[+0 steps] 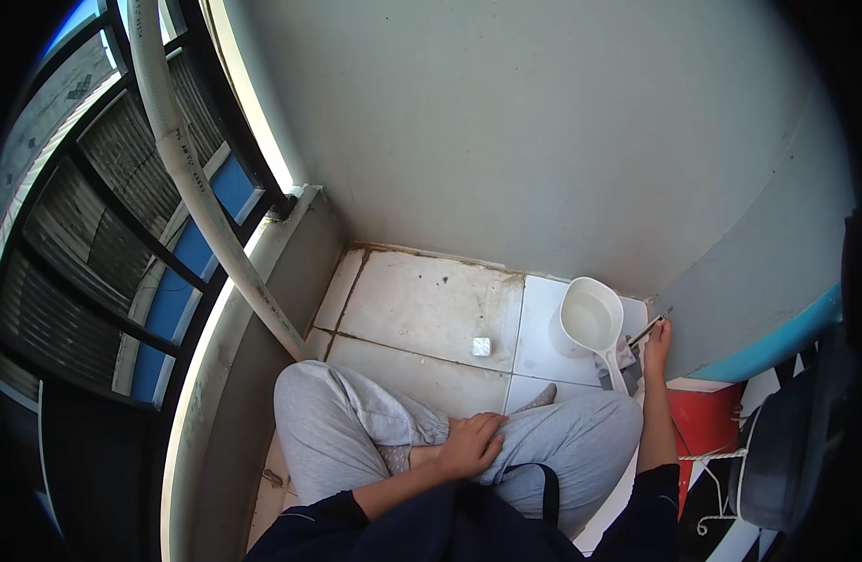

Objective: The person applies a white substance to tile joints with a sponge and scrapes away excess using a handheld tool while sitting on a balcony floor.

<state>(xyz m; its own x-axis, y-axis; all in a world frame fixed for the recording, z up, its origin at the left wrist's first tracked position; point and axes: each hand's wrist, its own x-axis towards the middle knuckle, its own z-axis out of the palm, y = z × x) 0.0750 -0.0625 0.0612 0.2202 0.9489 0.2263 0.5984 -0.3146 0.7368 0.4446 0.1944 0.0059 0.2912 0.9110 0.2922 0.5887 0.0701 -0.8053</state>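
My right hand (656,348) is closed around a slim, dark stick-like tool (646,331), held low by the wall at the right. What its far end is cannot be made out. Just left of it stands a white plastic dipper (592,314) with what looks like water inside, its handle pointing toward me. Under and beside that handle lie some small grey pieces (630,357), partly covered. My left hand (473,442) lies flat across my crossed legs with nothing in it. A small silvery-white block (481,347) sits on the floor tiles in front of me.
A pale pipe (201,192) slants down at the left beside a black-framed railing (136,220) and a low ledge (309,220). Grey walls (543,131) close in ahead and right. At the right stand a red container (698,421) and a dark rounded object with rope (777,459).
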